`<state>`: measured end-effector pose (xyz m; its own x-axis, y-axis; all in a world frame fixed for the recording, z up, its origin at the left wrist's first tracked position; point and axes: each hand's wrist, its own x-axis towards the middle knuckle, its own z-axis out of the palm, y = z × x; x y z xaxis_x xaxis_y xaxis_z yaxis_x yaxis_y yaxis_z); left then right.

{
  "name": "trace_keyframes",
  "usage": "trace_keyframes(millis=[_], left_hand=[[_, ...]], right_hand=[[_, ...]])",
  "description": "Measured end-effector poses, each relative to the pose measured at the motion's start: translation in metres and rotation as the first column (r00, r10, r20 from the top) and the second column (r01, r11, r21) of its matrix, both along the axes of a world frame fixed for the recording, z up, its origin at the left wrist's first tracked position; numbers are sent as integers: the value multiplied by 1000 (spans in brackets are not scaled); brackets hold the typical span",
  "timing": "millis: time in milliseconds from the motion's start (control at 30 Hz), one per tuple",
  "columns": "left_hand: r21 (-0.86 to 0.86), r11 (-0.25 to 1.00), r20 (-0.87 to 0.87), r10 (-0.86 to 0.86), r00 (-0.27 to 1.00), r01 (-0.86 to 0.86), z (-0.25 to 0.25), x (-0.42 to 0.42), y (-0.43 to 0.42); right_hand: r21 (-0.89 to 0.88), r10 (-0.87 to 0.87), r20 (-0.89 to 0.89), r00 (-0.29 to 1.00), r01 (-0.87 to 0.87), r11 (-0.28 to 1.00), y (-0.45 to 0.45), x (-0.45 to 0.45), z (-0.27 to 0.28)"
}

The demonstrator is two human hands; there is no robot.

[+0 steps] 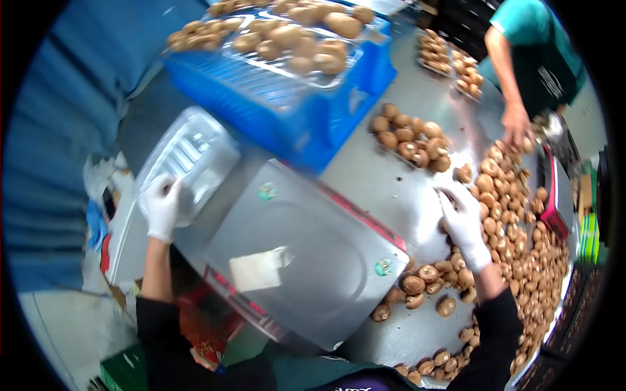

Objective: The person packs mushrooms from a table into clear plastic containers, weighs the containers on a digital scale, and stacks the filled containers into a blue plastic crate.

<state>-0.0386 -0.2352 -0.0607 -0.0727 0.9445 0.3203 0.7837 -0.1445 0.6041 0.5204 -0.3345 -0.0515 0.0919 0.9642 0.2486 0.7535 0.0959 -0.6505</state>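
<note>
The largest thing is the metal desk [355,179], with a big spread of loose brown mushrooms [521,260] along its right side, curving round toward the person's body. That loose share is far greater than what sits in groups, so the sorting of mushrooms into trays looks well short of complete.

A blue crate [254,104] carries clear trays [280,68] already loaded with mushrooms. Next comes a flat grey device [306,241], probably a scale, with a pale paper [255,270] lying on top. To its left are clear plastic containers [195,153], apparently nested.

Beyond, two filled trays [450,62] lie near a co-worker [544,58], whose bare hand [517,127] reaches to the heap's far end. Nearer, a mushroom cluster [414,140] seems to be in a tray too.

The left hand [161,207], in a white glove, is at the containers' near edge, fingers bent; a dark patch shows there, but I cannot tell what they grip. The gloved right hand [464,225] is beside the heap, fingers partly curled; whether they hold a mushroom cannot be told. Just beyond them lies a single mushroom [463,173].
</note>
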Motion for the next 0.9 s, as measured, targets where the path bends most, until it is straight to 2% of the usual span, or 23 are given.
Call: trace_keyframes(millis=[33, 67, 100, 133, 167, 200, 267, 367, 467, 633, 733, 767, 867, 900], left_hand=[[-33, 999, 85, 14, 996, -11, 5, 7, -1], [3, 1000, -36, 13, 999, -12, 4, 7, 1], [157, 988, -173, 19, 985, 9, -10, 4, 5], [105, 994, -182, 61, 981, -42, -7, 15, 2], [139, 990, -281, 31, 959, 9, -10, 12, 6], [141, 990, -281, 10, 960, 30, -11, 9, 9], [87, 994, -137, -46, 990, 58, -7, 6, 7], [50, 988, -120, -140, 983, 147, 11, 13, -6], [20, 997, -105, -76, 992, 78, 6, 11, 3], [-234, 972, 162, 15, 987, 24, 3, 3, 17], [-94, 995, -106, 21, 994, -31, 10, 16, 15], [-100, 993, -161, 40, 986, -57, 9, 18, 15], [35, 998, -35, 54, 998, -53, 7, 15, 15], [182, 983, -121, 49, 991, -27, 7, 15, 9]], right_hand=[[-78, -33, -59, 998, 28, 997, -22, 4, 5], [-162, -76, -110, 991, 58, 985, -43, 5, 10], [-211, -140, -160, 977, 105, 972, -63, 2, 18], [-262, -214, -201, 956, 158, 952, -82, -1, 25], [-260, -224, -186, 957, 172, 950, -100, -1, 32], [-257, -242, -168, 956, 195, 946, -117, -2, 36], [-255, -324, -199, 925, 270, 928, -153, -3, 36], [-262, -472, -340, 814, 400, 878, -201, -18, 31], [-298, -522, -428, 738, 429, 852, -237, -44, 26], [-402, -596, -533, 600, 440, 803, -287, -70, -1], [-393, -581, -600, 550, 430, 813, -296, -83, -2], [-386, -574, -598, 560, 426, 818, -298, -86, -1], [-366, -556, -590, 585, 420, 830, -303, -88, 2], [-363, -558, -593, 580, 425, 829, -305, -87, 4]])
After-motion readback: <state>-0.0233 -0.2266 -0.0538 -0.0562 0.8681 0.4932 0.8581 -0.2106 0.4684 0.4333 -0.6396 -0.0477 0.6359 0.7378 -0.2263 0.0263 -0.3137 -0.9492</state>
